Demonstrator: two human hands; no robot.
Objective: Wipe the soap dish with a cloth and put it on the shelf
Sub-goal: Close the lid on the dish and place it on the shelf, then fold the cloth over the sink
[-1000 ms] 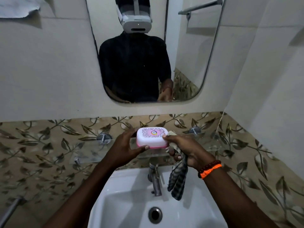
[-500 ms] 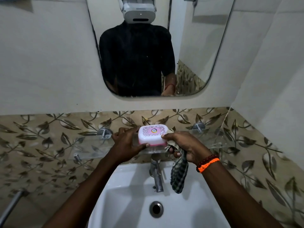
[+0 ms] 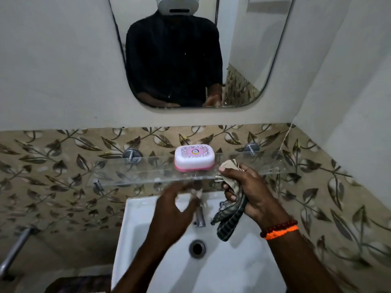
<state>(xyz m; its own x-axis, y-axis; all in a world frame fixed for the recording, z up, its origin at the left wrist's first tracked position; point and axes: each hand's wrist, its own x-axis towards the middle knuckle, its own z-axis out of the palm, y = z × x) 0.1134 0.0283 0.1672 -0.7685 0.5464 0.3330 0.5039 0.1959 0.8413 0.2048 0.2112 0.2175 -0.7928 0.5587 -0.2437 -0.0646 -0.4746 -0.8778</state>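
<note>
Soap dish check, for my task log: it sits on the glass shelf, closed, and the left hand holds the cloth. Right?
One thing is wrong: the head view shows the right hand holding the cloth, not the left hand, which is empty over the sink. The soap dish does sit closed on the glass shelf.

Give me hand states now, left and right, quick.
Left hand: open, holding nothing, blurred, below the clear glass shelf.
Right hand: closed around the dark checked cloth.

Left hand (image 3: 173, 210) motion-blurred, tap (image 3: 200, 216) partly hidden behind it
</note>
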